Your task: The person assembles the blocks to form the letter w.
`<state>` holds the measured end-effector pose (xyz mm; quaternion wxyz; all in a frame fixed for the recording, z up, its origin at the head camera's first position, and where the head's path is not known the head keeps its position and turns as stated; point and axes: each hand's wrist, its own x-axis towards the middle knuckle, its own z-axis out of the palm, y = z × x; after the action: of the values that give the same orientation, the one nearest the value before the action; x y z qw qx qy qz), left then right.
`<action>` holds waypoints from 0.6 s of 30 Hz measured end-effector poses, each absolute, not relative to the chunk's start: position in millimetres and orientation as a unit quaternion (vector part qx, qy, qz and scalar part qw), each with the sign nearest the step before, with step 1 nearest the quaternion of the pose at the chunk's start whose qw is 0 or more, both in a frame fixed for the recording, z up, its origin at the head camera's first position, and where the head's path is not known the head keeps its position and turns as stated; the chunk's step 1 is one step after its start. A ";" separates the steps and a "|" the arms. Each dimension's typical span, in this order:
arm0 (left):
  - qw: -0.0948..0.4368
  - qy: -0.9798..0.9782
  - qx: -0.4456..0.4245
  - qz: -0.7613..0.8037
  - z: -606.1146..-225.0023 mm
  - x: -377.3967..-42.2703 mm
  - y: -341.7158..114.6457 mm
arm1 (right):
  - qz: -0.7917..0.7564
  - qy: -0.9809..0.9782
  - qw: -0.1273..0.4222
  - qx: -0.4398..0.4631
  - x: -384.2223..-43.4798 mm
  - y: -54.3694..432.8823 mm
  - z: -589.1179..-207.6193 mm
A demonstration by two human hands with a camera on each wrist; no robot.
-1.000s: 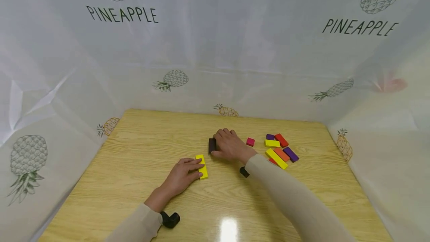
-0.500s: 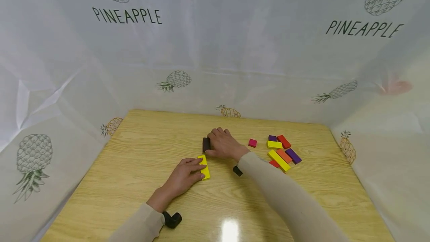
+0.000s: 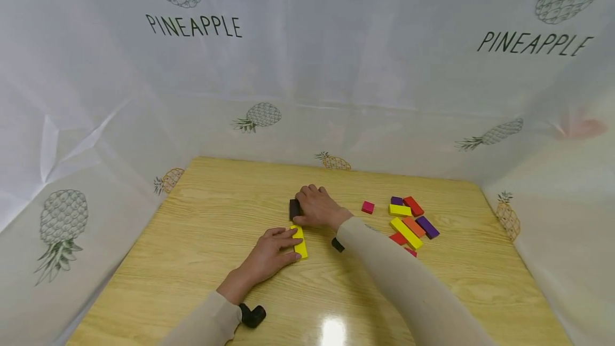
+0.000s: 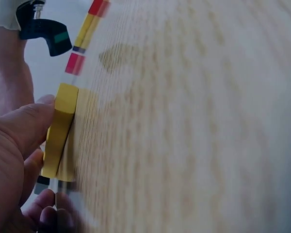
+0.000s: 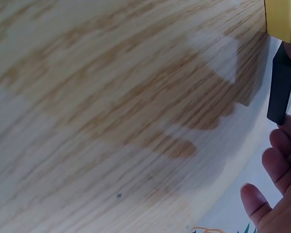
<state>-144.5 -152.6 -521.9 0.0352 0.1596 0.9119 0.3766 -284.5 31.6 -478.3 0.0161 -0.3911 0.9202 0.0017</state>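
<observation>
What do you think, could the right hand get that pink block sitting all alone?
Probably yes: only bare table lies between the right hand and the lone pink block. But that hand is holding the black block, so it would likely have to let go first.

A pale, creased sheet [image 3: 307, 68] stands around the wood-grain table [image 3: 226, 191], left, far and right. I can read PINEAPPLE lettering [image 3: 194, 25] twice on it, among grey outlined pineapples [image 3: 263, 115] and smaller orange pineapples [image 3: 337, 163]. A reddish blur [image 3: 583, 128] shows at right; a white glare [image 3: 333, 331] sits near.
</observation>
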 end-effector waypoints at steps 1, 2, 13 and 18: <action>0.035 0.912 0.160 0.377 -522.0 -144.7 -152.4 | 0.004 0.920 0.017 -0.392 -284.9 31.3 -478.6; 0.036 0.912 0.160 0.377 -522.1 -145.0 -152.3 | 0.007 0.919 0.021 -0.393 -285.2 31.0 -478.9; 0.034 0.910 0.161 0.380 -524.6 -145.1 -152.8 | 0.005 0.916 0.041 -0.399 -284.6 29.1 -478.0; 0.036 0.910 0.163 0.380 -521.5 -145.3 -153.1 | -0.013 0.919 0.054 -0.391 -282.3 31.1 -476.7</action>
<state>-145.3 -153.1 -521.5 0.0357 0.1635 0.9098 0.3799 -282.3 31.1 -476.7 0.0542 -0.3909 0.9188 -0.0126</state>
